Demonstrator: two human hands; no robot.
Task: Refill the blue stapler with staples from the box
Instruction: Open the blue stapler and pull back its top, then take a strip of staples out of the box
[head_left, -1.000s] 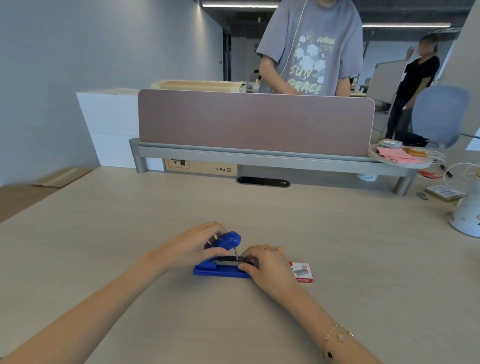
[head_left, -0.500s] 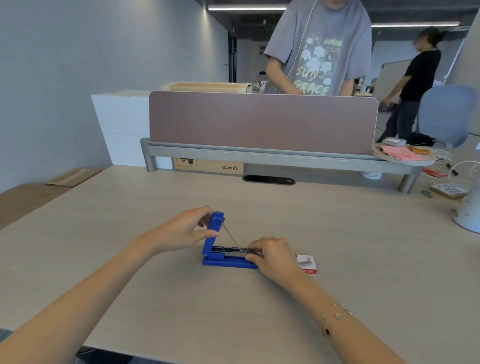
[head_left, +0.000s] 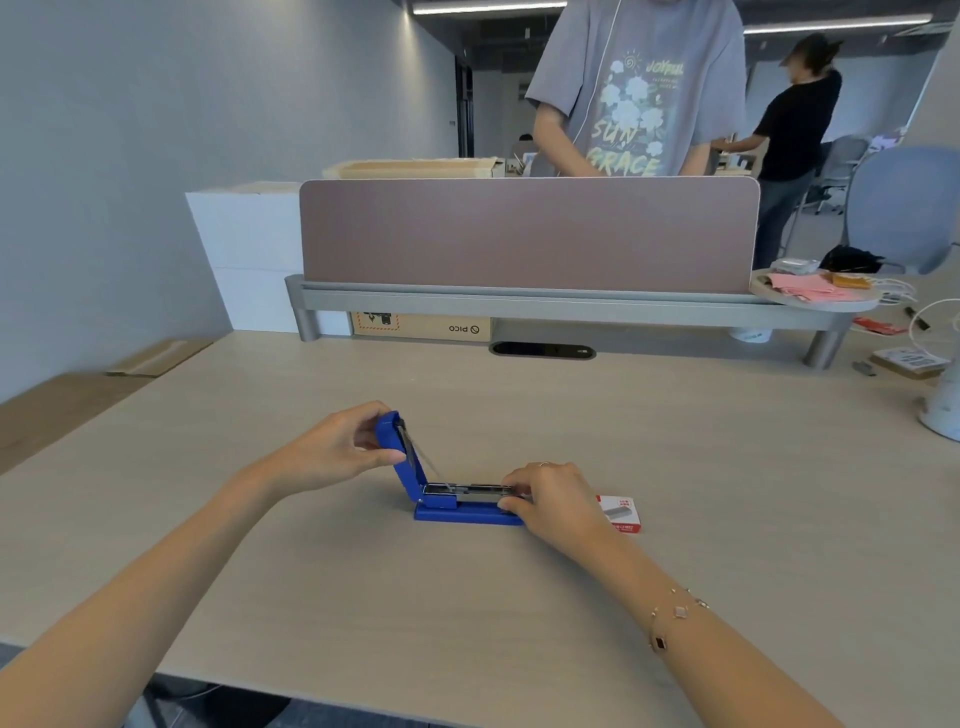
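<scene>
The blue stapler (head_left: 445, 512) lies on the light wooden desk (head_left: 467, 597) with its lid swung up and tilted back to the left. My left hand (head_left: 340, 452) grips the raised lid near its top. The metal staple channel is exposed and lies flat along the base. My right hand (head_left: 553, 501) pinches the right front end of that channel and base. A small red and white staple box (head_left: 621, 514) lies flat on the desk just right of my right hand, partly hidden by it.
A mauve divider screen (head_left: 530, 234) on a grey rail crosses the desk's far side, with a person in a grey T-shirt (head_left: 639, 88) standing behind it. A white lamp base (head_left: 943, 410) and papers sit at the far right. A second person stands further back.
My left hand has swung the stapler's lid from nearly closed to raised and tilted back. My right hand has stayed on the front end of the stapler.
</scene>
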